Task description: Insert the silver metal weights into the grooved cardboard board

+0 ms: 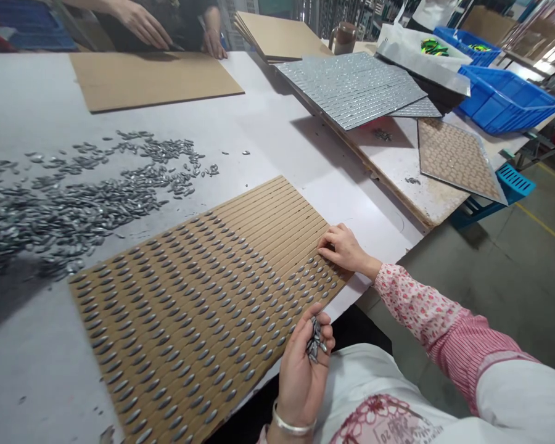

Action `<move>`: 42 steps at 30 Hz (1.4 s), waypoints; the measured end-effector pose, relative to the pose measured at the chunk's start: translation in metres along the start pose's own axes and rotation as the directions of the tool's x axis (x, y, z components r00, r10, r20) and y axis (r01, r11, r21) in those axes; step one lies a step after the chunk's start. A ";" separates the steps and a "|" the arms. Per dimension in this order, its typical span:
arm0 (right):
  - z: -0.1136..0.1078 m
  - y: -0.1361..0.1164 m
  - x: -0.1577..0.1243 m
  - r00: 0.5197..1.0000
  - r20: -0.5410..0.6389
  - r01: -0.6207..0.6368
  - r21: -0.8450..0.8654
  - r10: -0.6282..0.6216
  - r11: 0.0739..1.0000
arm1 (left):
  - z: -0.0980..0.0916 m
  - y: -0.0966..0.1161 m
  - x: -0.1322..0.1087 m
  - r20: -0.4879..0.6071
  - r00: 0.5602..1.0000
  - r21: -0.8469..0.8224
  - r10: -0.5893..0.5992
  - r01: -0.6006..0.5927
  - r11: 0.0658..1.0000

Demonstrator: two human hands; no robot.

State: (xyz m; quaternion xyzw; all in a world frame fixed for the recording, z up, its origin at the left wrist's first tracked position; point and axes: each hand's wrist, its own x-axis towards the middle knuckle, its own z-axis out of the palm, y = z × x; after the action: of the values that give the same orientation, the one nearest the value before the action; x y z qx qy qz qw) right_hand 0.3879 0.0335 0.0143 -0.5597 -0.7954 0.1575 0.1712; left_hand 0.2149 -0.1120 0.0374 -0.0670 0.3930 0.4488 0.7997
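My left hand (pixel 303 370) is cupped, palm up, around a handful of small grey spindle-shaped metal pieces (pixel 315 342), just off the near edge of a brown grooved board (pixel 277 216). Rows of the same metal pieces (pixel 180 314) lie spaced out along the board's grooves, over its left and near parts. Bare grooves show at its far right. At the board's right edge my right hand (pixel 345 248) rests with thumb and fingers pinched together, beside the last pieces of the near rows. Whatever is between those fingertips is hidden.
A large heap of loose metal pieces (pixel 74 209) spreads over the white table (pixel 277 135) at left. Across it, another person's hands (pixel 143 24) are at a plain brown board (pixel 152 77). Silver-covered boards (pixel 351 83), a patterned board (pixel 457 154) and blue crates (pixel 504 98) stand at right.
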 end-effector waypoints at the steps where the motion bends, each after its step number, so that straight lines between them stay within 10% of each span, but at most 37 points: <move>1: -0.001 -0.001 -0.001 1.000 -0.019 -0.005 0.003 0.005 1.000 | 0.000 0.000 0.000 -0.001 1.000 -0.002 0.006 -0.006 1.000; 10: -0.025 -0.037 -0.028 0.912 0.185 0.210 0.557 -0.367 0.803 | 0.003 -0.001 0.002 -0.057 0.998 -0.052 0.035 -0.038 0.998; 19: -0.028 -0.063 -0.041 0.807 0.301 0.440 0.265 -0.508 0.858 | 0.008 -0.001 0.006 0.001 0.997 -0.150 0.078 -0.077 0.986; 23: -0.024 -0.061 -0.042 0.797 0.282 0.413 0.389 -0.534 0.823 | 0.007 -0.001 0.005 -0.017 0.995 -0.152 0.100 -0.102 0.983; 31: -0.025 -0.019 -0.029 0.996 -0.013 0.081 0.527 -0.087 0.846 | 0.002 0.000 0.002 -0.043 0.998 -0.007 0.056 -0.056 0.998; 42: -0.006 0.026 -0.005 0.990 -0.077 -0.110 0.125 0.120 0.986 | 0.002 -0.002 0.001 -0.051 0.998 -0.012 -0.022 0.022 1.000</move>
State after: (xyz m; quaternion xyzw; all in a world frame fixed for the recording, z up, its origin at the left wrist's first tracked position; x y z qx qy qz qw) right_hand 0.4140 0.0376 0.0073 -0.5995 -0.7429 0.1910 0.2283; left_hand 0.2184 -0.1115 0.0377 -0.0873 0.4099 0.4405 0.7940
